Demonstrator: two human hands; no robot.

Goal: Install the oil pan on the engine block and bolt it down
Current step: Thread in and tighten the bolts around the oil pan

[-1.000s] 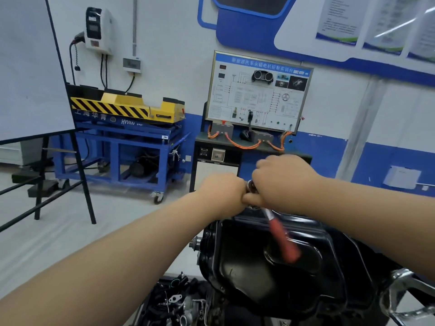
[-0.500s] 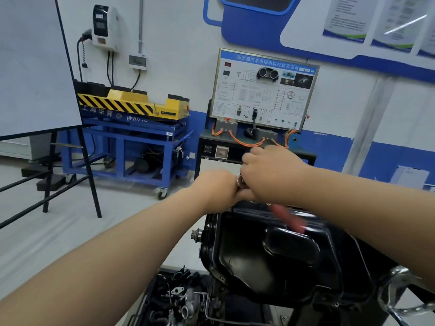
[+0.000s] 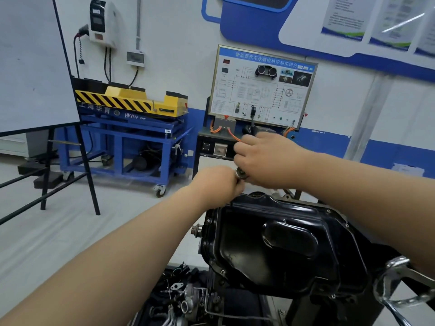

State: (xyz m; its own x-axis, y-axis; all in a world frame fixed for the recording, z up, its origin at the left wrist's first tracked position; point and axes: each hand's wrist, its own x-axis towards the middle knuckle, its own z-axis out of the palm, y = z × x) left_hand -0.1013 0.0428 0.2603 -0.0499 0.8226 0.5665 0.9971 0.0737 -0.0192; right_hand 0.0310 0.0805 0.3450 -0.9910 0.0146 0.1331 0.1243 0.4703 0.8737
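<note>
Whiteboard (image 3: 30,62) on a black easel fills the 9 to 10 o'clock side of the view. Just right of it, a blue wheeled cart (image 3: 131,147) carries a yellow machine with black hazard stripes (image 3: 131,100); a white wall unit (image 3: 103,22) hangs above at 11 o'clock, cables trailing down toward it. At 12 o'clock stands a framed training panel (image 3: 262,87) with a wiring diagram and orange leads at its base.

Both forearms reach in from the bottom edge and meet near centre. Left hand (image 3: 216,182) is curled into a fist just above the far rim of the oil pan; what it holds is hidden by the fingers, so its grip cannot be told for certain. Right hand (image 3: 266,158) sits touching it at 1 o'clock, fingers closed around the chrome head of a ratchet (image 3: 241,173), which shows between the two hands. The handle is not visible.

Oil pan (image 3: 270,243), glossy black, lies at 5 o'clock on the engine block (image 3: 329,302), sump bulge facing up, small bolt heads visible along its flange. Loose engine parts (image 3: 183,300) lie below at 6 o'clock. A chrome handle (image 3: 400,283) curves in at 4 o'clock, beside the pan.
</note>
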